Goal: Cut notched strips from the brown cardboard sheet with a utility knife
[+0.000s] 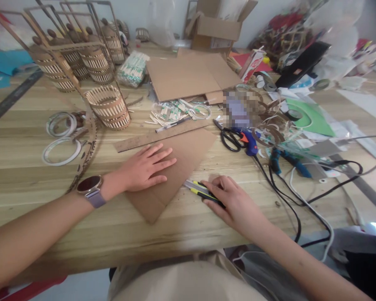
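A piece of brown cardboard (188, 154) lies on the wooden table in front of me. My left hand (147, 167) rests flat on it with the fingers spread, a watch on the wrist. In my right hand (227, 198) is a yellow and black box cutter (203, 191), its tip at the cardboard's right edge. Whether the blade touches the cardboard I cannot tell. Just beyond the cardboard lies a brown strip like a ruler (159, 137), with a pen (172, 125) behind it.
Stick baskets (108, 106) and tape rolls (62, 151) stand at left. Larger cardboard sheets (188, 77) lie at the back. Scissors (230, 140), a blue glue gun (250, 142), pliers (288, 162) and loose cables (297, 200) are on the right. The table's front edge runs close to my body.
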`<action>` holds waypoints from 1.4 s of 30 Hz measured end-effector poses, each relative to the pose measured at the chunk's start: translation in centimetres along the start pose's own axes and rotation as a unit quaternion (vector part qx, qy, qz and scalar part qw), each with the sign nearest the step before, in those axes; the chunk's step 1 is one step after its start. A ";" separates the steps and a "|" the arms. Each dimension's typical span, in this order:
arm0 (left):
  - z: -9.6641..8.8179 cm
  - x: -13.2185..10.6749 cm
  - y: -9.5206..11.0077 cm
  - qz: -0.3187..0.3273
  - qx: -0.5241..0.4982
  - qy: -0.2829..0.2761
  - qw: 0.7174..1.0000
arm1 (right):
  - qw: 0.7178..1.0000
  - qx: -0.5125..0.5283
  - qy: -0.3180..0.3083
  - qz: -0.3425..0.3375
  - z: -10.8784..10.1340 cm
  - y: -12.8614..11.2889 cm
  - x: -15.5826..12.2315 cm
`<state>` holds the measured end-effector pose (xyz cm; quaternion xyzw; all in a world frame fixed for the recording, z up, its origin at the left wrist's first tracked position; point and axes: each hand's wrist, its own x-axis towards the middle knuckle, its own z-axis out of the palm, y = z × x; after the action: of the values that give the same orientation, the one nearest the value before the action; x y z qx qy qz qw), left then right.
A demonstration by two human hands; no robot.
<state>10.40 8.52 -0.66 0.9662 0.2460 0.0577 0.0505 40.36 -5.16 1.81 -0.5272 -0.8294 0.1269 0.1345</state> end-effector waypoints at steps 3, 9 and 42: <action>0.0 0.8 -0.6 -0.012 0.008 -0.001 1.000 | 1.000 0.007 0.003 0.004 0.0 0.6 1.0; 0.2 0.9 -0.1 -0.052 0.037 0.035 0.997 | 1.000 0.019 -0.003 0.008 -0.4 1.9 2.4; 0.5 0.2 1.4 -0.096 0.011 0.047 0.994 | 0.997 0.012 -0.042 -0.062 -0.6 -0.1 1.5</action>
<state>11.30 7.35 -0.94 0.9350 0.3399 0.0955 0.0335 39.91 -3.78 2.58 -0.4673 -0.8637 0.1503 0.1139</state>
